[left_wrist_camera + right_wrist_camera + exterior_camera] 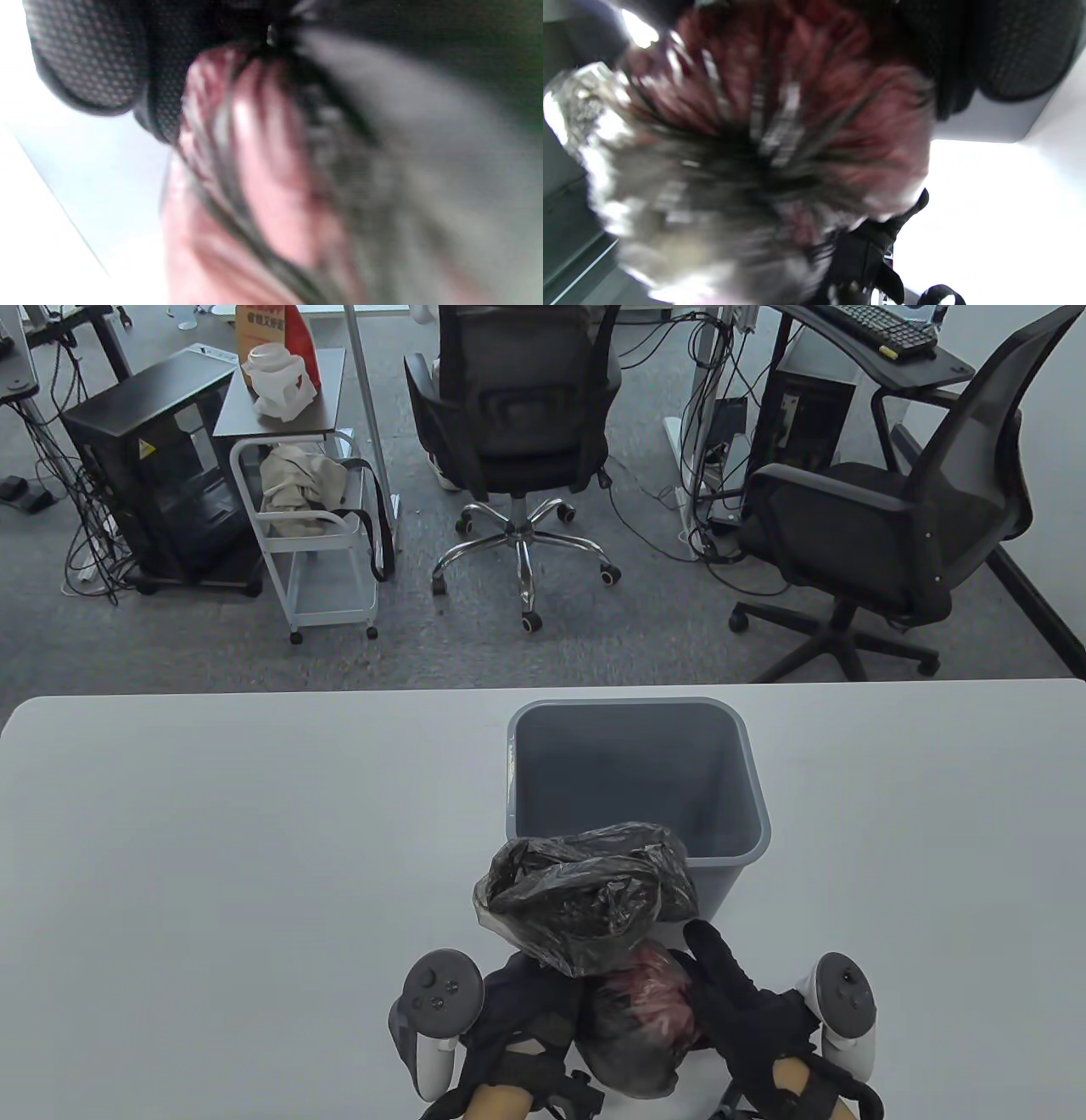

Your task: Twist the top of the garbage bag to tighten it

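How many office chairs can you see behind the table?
2. One black office chair stands behind the table's middle, its back toward the camera. The other office chair stands to the right, near a desk. More may be hidden outside the picture.

The fingers of the left hand point(517, 1010) are hidden behind the garbage bag point(585, 899) in the table view, so its grip cannot be made out. Both forearms are cut off by the bottom edge. In both wrist views the bag point(271, 169) point(763, 140) is smeared by blur; the reddish contents cannot be identified. The near wall of the bin point(747, 780) is partly covered by the bag's top.
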### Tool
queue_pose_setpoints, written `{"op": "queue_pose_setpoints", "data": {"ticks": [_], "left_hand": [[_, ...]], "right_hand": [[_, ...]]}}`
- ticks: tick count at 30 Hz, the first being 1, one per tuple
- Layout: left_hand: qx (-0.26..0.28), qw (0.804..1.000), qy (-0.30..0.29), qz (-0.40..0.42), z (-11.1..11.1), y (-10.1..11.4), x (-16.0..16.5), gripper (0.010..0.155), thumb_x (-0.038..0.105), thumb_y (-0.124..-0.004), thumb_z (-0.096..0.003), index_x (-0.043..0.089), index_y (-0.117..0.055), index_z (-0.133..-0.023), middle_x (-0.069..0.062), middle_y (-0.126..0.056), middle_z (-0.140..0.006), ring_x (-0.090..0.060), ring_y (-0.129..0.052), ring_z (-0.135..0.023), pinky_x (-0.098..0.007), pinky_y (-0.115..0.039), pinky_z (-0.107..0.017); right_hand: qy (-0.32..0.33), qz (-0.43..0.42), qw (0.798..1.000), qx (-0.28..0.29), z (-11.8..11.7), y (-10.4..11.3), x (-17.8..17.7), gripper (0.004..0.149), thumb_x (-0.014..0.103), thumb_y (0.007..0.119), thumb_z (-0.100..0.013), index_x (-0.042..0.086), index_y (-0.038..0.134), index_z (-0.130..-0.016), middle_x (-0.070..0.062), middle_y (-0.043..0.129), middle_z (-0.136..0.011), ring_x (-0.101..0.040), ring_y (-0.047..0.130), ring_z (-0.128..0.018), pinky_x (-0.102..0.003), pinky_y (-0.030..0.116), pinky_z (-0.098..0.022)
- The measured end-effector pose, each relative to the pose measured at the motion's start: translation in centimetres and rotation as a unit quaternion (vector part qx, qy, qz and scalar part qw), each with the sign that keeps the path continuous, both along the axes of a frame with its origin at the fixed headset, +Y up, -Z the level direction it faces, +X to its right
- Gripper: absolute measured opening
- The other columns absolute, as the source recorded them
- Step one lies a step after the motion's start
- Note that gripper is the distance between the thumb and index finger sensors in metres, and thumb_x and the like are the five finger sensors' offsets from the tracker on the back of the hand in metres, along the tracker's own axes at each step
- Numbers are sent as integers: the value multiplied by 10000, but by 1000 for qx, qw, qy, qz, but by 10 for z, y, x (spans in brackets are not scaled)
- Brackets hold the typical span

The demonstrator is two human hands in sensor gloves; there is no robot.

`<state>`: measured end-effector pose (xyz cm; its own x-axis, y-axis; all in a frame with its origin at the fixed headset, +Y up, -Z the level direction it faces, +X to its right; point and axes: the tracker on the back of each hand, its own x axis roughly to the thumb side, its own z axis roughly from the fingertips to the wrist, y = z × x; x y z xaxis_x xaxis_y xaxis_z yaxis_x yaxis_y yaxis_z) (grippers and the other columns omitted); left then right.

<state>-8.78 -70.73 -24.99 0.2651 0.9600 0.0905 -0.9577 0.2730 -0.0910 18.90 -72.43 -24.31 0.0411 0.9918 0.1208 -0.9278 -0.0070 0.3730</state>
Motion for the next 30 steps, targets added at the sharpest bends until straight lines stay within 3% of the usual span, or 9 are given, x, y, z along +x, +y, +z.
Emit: {"op": "queue_pose_setpoints", "data": {"ticks": [6,8,11,14,16,20,24,28,30], "left_hand": [[-9,999,16,-46,0,2,-4,539,553,-728,-506,233,-906,-902,-61,-1043,-673,-205,-1102,-263,-370,-934,-122],[-8,998,34,-53,0,3,-6,537,544,-729,-508,226,-898,-907,-61,-1036,-683,-187,-1109,-241,-354,-941,-105],[-12,998,49,-49,1,2,-8,531,533,-734,-506,225,-896,-907,-64,-1036,-684,-172,-1114,-204,-340,-946,-78],[-12,998,42,-39,1,2,-7,533,538,-731,-506,232,-892,-912,-57,-1031,-694,-168,-1114,-209,-337,-947,-81],[-1,1000,20,-17,1,2,-6,540,562,-715,-510,260,-878,-927,-47,-1014,-734,-193,-1107,-284,-362,-945,-143],[7,998,-10,68,0,2,-1,552,580,-719,-508,296,-845,-964,-72,-826,-979,-354,-950,-744,-517,-870,-410],[13,999,1,37,-1,3,-2,526,538,-734,-505,260,-884,-925,-94,-942,-849,-289,-1089,-466,-406,-942,-213],[0,1000,30,8,-3,3,-9,518,531,-732,-508,253,-891,-916,-94,-970,-806,-242,-1119,-369,-361,-954,-144],[-14,998,44,30,-3,2,-11,520,530,-733,-510,246,-893,-915,-97,-973,-798,-233,-1122,-351,-353,-954,-128]], "right_hand": [[8,-8,1000,-14,2,-4,-3,844,605,608,-469,15,302,-989,-329,621,-887,-523,943,-532,-583,839,-335],[20,-14,1000,-1,3,-2,-5,925,685,625,-449,35,268,-1000,-330,547,-928,-563,848,-632,-641,762,-399],[93,-5,995,44,3,5,-12,1059,762,688,-418,95,118,-1011,-310,275,-1010,-628,509,-838,-763,520,-511],[102,31,991,80,4,10,-15,1077,718,743,-412,92,96,-1003,-292,251,-1017,-597,532,-855,-749,530,-534],[63,25,995,71,4,8,-12,1025,664,743,-423,60,144,-993,-310,353,-990,-560,704,-773,-682,654,-503],[13,-32,999,1,0,-1,-3,909,615,684,-450,-16,288,-970,-348,675,-835,-459,985,-496,-557,855,-321],[14,5,1000,-21,-2,-4,-1,884,631,659,-465,-17,343,-977,-320,735,-813,-423,1013,-468,-535,874,-300],[77,17,997,-22,-12,2,-5,983,668,719,-448,28,227,-1009,-340,465,-960,-603,699,-747,-711,650,-466],[104,26,994,-5,-19,8,-8,1017,678,751,-427,49,209,-1014,-314,412,-991,-606,630,-804,-745,591,-497]]}}
